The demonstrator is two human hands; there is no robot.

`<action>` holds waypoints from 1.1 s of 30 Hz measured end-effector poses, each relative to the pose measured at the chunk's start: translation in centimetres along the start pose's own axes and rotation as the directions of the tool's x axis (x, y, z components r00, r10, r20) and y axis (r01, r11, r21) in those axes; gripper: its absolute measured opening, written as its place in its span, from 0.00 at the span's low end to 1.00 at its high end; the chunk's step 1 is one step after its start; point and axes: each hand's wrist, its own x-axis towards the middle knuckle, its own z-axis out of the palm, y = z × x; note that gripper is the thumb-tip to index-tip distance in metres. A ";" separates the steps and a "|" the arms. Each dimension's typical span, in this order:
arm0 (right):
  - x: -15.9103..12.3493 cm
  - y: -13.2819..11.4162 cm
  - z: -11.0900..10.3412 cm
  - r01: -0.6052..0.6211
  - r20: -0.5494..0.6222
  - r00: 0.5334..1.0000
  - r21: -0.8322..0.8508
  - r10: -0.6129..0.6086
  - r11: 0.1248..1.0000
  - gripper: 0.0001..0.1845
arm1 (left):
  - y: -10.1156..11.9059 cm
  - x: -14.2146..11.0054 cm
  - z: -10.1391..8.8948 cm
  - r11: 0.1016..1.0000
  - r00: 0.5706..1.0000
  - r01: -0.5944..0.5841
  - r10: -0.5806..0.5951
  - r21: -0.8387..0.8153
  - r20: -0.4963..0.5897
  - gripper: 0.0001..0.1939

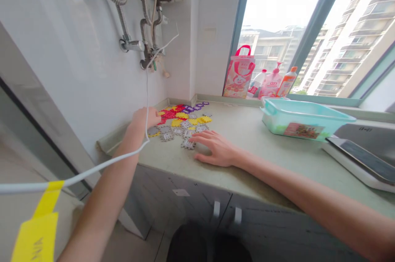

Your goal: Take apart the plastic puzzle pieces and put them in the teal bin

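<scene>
In the head view, a pale counter point(237, 130) is seen below a window, and flat notched pieces are spread on it near the wall corner; red pieces point(168, 115) are clustered toward the back left, purple pieces point(197, 107) are strung out behind and to the right of them, yellow pieces point(203, 120) are scattered among the rest, and grey pieces point(167, 134) are laid nearest the front edge.

The left hand point(147, 117) is placed at the left border of the red pieces; its fingertips are partly hidden, so whether anything is gripped cannot be told; the right hand point(216, 148) is held loosely open, thumb spread from the fingers, with the fingertips set at the right edge of the grey pieces.

The left forearm is crossed in the view by a white cable point(147, 99), to which yellow tape point(47, 200) is fixed; to the right, a turquoise basin point(273, 125) is set on the counter; farther right, a dark phone point(367, 158) is seen lying on a white object point(348, 168); by the window, a pink bag point(239, 80) and bottles point(270, 85) are lined up.
</scene>
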 end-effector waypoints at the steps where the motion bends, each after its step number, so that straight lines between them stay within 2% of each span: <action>1: 0.6 -0.1 0.3 0.000 -0.009 1.000 -0.013 0.000 1.000 0.29 | -0.1 -0.2 -0.2 0.999 0.998 0.039 -0.038 -0.021 0.056 0.10; 3: 2.1 -0.1 0.9 0.014 -0.028 0.999 -0.046 -0.016 0.999 0.30 | 0.1 -0.6 -0.5 0.991 0.984 0.064 -0.043 -0.116 0.172 0.10; 6: 4.7 -0.2 1.8 0.051 -0.050 0.997 -0.109 -0.057 0.993 0.31 | 1.2 -1.1 -0.3 0.945 0.957 0.031 0.065 -0.325 0.283 0.12; 8: 6.4 -0.5 2.3 0.070 -0.055 0.995 -0.161 -0.080 0.984 0.31 | 2.0 -1.2 -0.1 0.876 0.950 -0.046 0.187 -0.481 0.250 0.12; 10: 8.1 -0.9 2.7 0.090 -0.049 0.993 -0.220 -0.104 0.971 0.32 | 2.3 -1.2 0.1 0.801 0.956 -0.181 0.279 -0.570 0.088 0.14; 12: 9.7 -1.5 3.2 0.083 -0.046 0.994 -0.262 -0.098 0.962 0.32 | 2.3 -1.1 0.1 0.822 0.956 -0.290 0.276 -0.490 -0.102 0.16; 14: 11.3 -2.0 3.6 0.016 -0.059 0.998 -0.276 -0.033 0.961 0.32 | 2.0 -1.0 0.1 0.917 0.954 -0.277 0.226 -0.288 -0.199 0.17; 16: 12.7 -2.3 4.0 -0.057 -0.045 0.998 -0.269 0.047 0.961 0.32 | 1.7 -0.9 0.1 0.970 0.962 -0.216 0.193 -0.111 -0.193 0.17; 18: 13.5 -2.3 4.3 -0.083 0.010 0.996 -0.257 0.089 0.963 0.32 | 1.7 -0.8 0.1 0.976 0.968 -0.214 0.206 -0.042 -0.146 0.17; 21: 13.1 -2.0 4.1 -0.098 0.081 0.990 -0.227 0.119 0.969 0.32 | 1.9 -0.8 0.6 0.950 0.947 -0.305 0.294 -0.072 -0.132 0.16; 26: 9.5 -1.8 3.0 -0.068 0.100 0.991 -0.163 0.085 0.984 0.29 | 2.0 0.4 2.7 0.830 0.856 -0.517 0.497 -0.212 -0.142 0.16; 29: 8.4 -2.0 2.5 -0.070 0.098 0.991 -0.157 0.086 0.985 0.28 | 1.7 1.3 4.2 0.815 0.846 -0.533 0.521 -0.227 -0.116 0.19; 33: 10.0 -2.1 3.3 -0.085 0.050 0.994 -0.190 0.096 0.978 0.32 | 1.6 1.7 4.7 0.802 0.853 -0.508 0.518 -0.313 -0.057 0.21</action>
